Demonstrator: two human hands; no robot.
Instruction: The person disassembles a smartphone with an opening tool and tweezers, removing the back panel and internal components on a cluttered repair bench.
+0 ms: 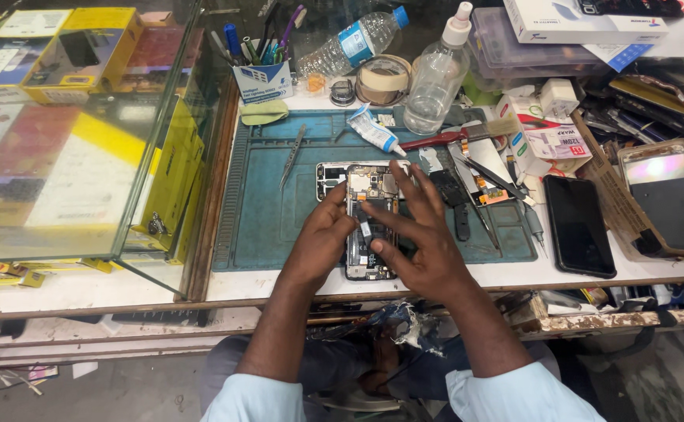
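At the far left a glass display case (68,133) holds yellow boxes. Right of it, a teal work mat (272,211) lies on the white desk (514,273). On the mat's left part lie metal tweezers (293,155), and behind them stands a pen cup (262,78) with a green cloth (264,112) in front.

The opened phone (369,223) lies lengthwise on the mat near the desk's front edge, its back off and its boards showing. The left hand (322,238) rests against the phone's left side, fingers curled onto the frame in a steadying grip. The right hand (424,234) hovers over the phone's right side, fingers spread, thumb and forefinger pinching a small pale part (365,228) just above the phone's middle.

Behind the phone lie a white glue tube (375,130), a tape roll (383,78), a lying water bottle (350,43) and an upright clear spray bottle (437,78). Right of the hands are a black spudger (461,221), screwdrivers (514,195) and small white boxes (545,137). Further right, a black phone (579,225) lies face up on the desk, beside a dark tray (674,211).
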